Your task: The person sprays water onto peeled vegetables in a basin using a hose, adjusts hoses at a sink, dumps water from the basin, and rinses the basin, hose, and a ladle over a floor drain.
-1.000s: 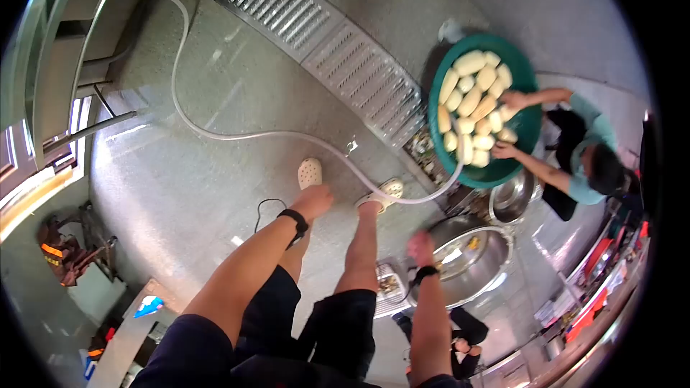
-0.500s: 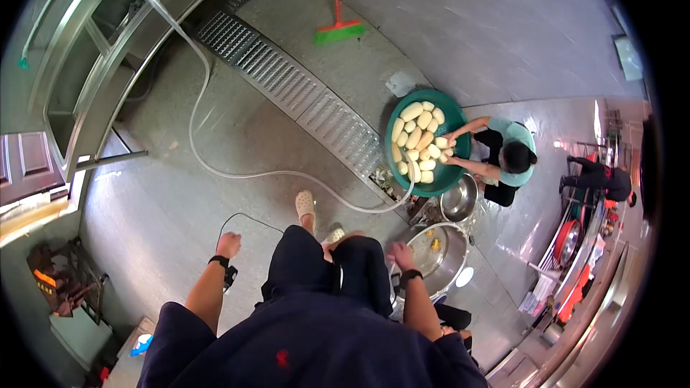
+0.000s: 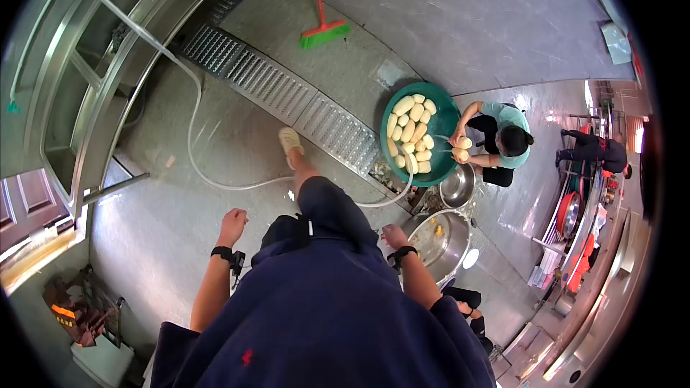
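My left hand hangs in the air over the grey floor, its fingers curled; whether anything is inside cannot be made out. A black strap with a small device is on that wrist. My right hand is also curled, beside the large steel pot, with a black band on its wrist. Past the pot, a green tub holds several pale peeled vegetables. A co-worker crouches at the tub, holding two of these pieces at its edge. A clear hose runs across the floor to the tub.
A metal drain grate crosses the floor ahead. A broom with green bristles stands beyond it. A steel bowl sits between tub and pot. Metal shelving is on the left. Other people are at the right and lower right.
My view has risen, and my left leg has stepped forward towards the grate. Both my arms have swung, staying near my sides. The co-worker has lifted two pieces to the tub's edge.
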`<state>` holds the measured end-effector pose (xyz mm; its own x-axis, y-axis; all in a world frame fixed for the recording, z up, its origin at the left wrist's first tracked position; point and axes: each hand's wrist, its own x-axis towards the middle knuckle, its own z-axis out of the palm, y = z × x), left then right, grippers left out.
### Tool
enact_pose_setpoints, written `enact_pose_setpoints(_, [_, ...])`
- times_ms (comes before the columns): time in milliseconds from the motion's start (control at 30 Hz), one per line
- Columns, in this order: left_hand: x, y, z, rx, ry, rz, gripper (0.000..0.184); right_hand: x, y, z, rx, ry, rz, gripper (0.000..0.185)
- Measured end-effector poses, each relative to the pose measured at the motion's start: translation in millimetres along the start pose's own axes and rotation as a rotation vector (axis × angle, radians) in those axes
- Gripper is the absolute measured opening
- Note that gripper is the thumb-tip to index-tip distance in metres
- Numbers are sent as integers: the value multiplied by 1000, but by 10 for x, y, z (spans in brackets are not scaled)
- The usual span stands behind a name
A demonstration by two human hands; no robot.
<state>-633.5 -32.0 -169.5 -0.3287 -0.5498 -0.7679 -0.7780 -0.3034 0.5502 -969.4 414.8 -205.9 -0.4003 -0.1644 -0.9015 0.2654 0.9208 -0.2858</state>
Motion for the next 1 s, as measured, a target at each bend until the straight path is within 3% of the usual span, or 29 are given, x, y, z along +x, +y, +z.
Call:
enact_pose_setpoints(67, [259, 265, -185, 89, 15, 77, 27, 118, -206, 102, -100, -3, -71, 31])
enact_pose_setpoints(167, [520, 652, -504, 116, 76, 153, 27, 818, -326, 312, -813, -168, -355, 32])
enact_pose_setpoints(200, [612, 799, -644, 126, 72, 98, 26, 836, -661, 441, -253, -110, 61, 32])
enact_pose_setpoints(300, [710, 1313, -1062, 179, 80, 89, 25, 1300, -1626, 580, -520, -212, -27, 35])
enact_pose_setpoints(367, [882, 1613, -1341, 187, 108, 81, 24, 1398, -2669, 560, -631, 29, -416, 38])
enact_pose_setpoints(433, [981, 1881, -1577, 159, 151, 89, 24, 1567, -3768, 487, -540, -24, -454, 39])
enact_pose_setpoints(567, [1211, 2517, -2024, 102, 278, 158, 24, 1342, -5667, 344, 135, -65, -571, 31])
enact_pose_setpoints(600, [1286, 2683, -2114, 102, 306, 175, 24, 1344, -5981, 302, 147, -49, -609, 33])
enact_pose_setpoints(733, [1622, 3208, -2388, 36, 366, 268, 24, 1488, -6778, 276, 162, -91, -631, 32])
enact_pose_setpoints(1000, [2692, 5032, -3527, 69, 532, 491, 22, 1446, -7868, 521, 127, -71, -665, 31])
